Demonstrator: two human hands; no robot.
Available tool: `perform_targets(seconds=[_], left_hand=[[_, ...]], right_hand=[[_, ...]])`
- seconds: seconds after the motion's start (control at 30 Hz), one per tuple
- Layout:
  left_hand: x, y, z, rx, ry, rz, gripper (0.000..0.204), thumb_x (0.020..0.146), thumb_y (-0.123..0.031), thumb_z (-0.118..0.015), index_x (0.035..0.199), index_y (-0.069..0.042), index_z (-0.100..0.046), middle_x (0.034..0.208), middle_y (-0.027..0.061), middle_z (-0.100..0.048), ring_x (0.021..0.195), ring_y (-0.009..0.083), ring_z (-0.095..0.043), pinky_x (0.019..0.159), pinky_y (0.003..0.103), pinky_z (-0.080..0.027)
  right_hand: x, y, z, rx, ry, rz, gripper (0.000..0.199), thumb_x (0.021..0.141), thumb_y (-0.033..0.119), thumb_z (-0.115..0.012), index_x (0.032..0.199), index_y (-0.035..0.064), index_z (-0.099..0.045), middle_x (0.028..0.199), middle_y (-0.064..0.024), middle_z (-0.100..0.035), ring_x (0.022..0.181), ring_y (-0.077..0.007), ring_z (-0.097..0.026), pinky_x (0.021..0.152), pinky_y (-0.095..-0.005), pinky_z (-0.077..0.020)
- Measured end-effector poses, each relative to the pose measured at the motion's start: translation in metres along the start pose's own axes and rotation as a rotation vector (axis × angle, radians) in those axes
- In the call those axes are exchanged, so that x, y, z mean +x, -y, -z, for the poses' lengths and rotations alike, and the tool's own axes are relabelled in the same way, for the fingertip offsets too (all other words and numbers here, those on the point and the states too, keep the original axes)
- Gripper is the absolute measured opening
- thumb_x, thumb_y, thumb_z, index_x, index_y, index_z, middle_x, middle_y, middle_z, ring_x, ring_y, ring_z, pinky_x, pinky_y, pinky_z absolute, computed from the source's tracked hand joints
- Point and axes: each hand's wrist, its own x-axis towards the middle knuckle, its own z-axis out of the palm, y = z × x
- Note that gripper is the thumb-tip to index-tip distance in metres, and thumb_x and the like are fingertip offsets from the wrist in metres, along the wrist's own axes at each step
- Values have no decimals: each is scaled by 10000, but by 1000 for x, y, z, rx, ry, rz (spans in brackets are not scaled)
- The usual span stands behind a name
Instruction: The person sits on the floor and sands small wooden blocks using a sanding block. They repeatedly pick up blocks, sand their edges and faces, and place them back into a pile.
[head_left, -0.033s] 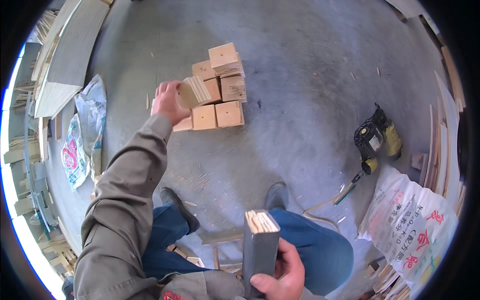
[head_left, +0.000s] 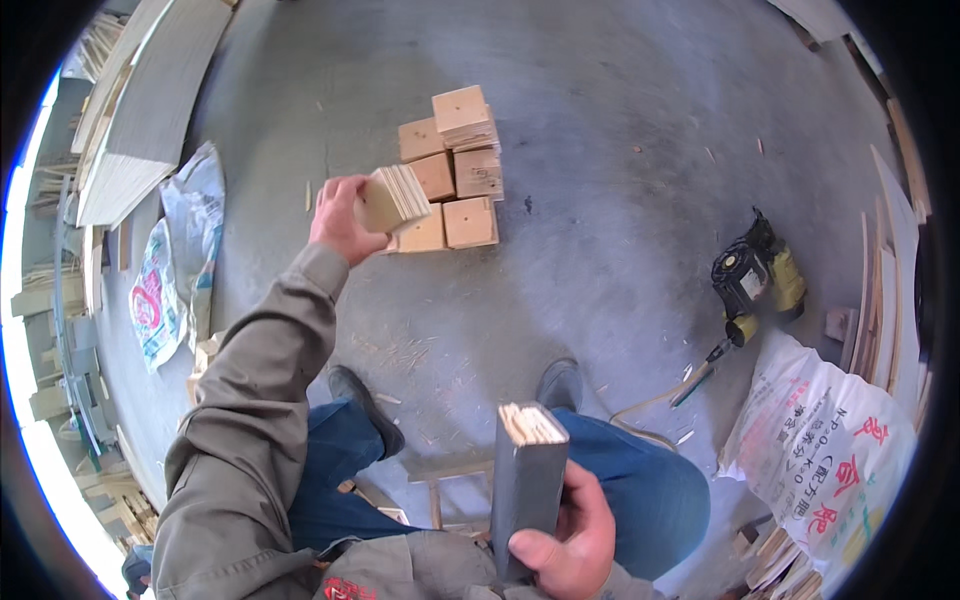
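Note:
My left hand [head_left: 343,219] is stretched forward and closed around a small stack of thin square plywood pieces [head_left: 393,198], its layered edges facing right. This stack is held at the left side of a pile of square wooden blocks [head_left: 470,222] on the floor, covering part of it. Whether it touches the pile I cannot tell. Close to my body, my right hand [head_left: 572,535] grips a dark-faced rectangular block [head_left: 528,480] upright, with pale, ragged wood at its top end. Its lower end is partly hidden by the thumb and fingers.
A black and yellow power tool [head_left: 750,275] lies on the floor at right, with a hose nearby. Beside it is a white printed sack [head_left: 810,440]. Large boards [head_left: 160,110] and a crumpled plastic bag [head_left: 180,255] are at left. Wood scraps litter the concrete floor.
My left hand and its plywood stack have shifted slightly toward me relative to the pile. The whole view has moved a little; my right hand keeps its hold on the dark block.

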Motion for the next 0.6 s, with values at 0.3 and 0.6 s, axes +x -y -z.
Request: perform_targets(seconds=[0.3,0.6], left_hand=[[-188,-54,105,-1123,107,538,820,679,-135,-864,1374,92,-495,1248,163,-659,1120,230,-669,1007,369,-532],[-334,-108,157,-1551,260,646,767,756,-146,-799,1410,109,-491,1305,177,-650,1211,252,-640,1099,407,-473]], right_hand=[[-26,-15,5,-133,139,156,727,861,129,-788,1465,-70,-436,1353,-152,-584,1203,-211,-577,1070,-359,-453],[-31,-66,-2,-415,229,369,645,867,166,-806,1393,-83,-528,1277,-174,-651,1147,-221,-636,1006,-346,-507]])
